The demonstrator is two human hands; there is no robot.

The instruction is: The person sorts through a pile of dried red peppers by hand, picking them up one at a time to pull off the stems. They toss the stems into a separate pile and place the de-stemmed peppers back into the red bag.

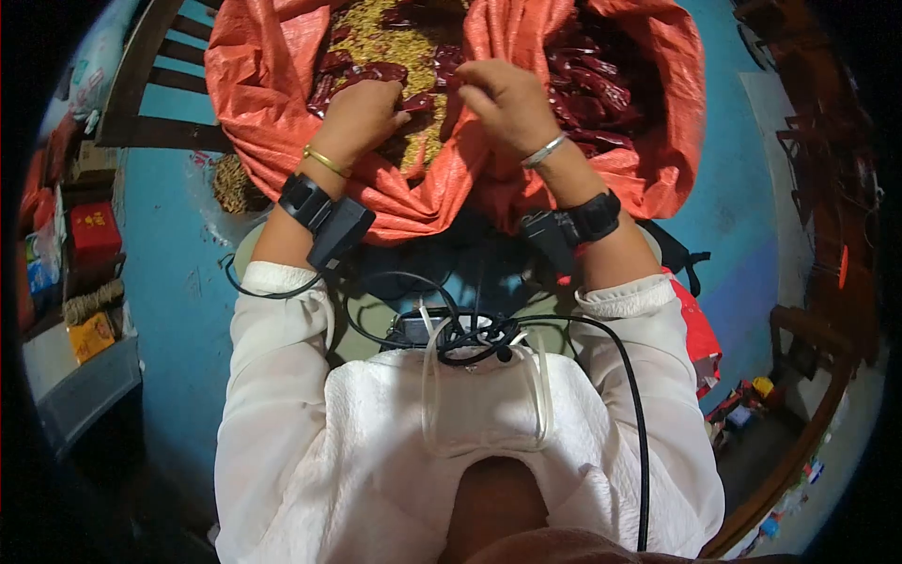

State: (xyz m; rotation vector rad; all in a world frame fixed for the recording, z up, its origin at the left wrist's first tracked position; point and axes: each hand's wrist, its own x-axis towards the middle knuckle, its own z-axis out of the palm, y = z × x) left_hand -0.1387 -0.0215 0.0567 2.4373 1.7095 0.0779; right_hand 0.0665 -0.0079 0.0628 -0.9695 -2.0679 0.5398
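Observation:
My left hand (362, 117) is over the left orange woven bag (258, 70), its fingers curled down among dried red chilies (381, 71) and loose yellow seeds (376, 26). Its fingertips are mostly hidden, so what they grip does not show. Above the fold where the two bags meet is my right hand (507, 103). Its fingers are bent and drawn together toward the left, and anything between them is too small to make out. Dark red, glossy chilies (597, 89) fill the right orange bag (678, 56).
A wooden slatted chair (174, 132) stands at the upper left beside a clear plastic bag of brown stalks (233, 185). Black cables (625, 348) run from the wrist devices across my lap. Shelves with a red box (94, 232) line the left; wooden furniture (827, 235) is right.

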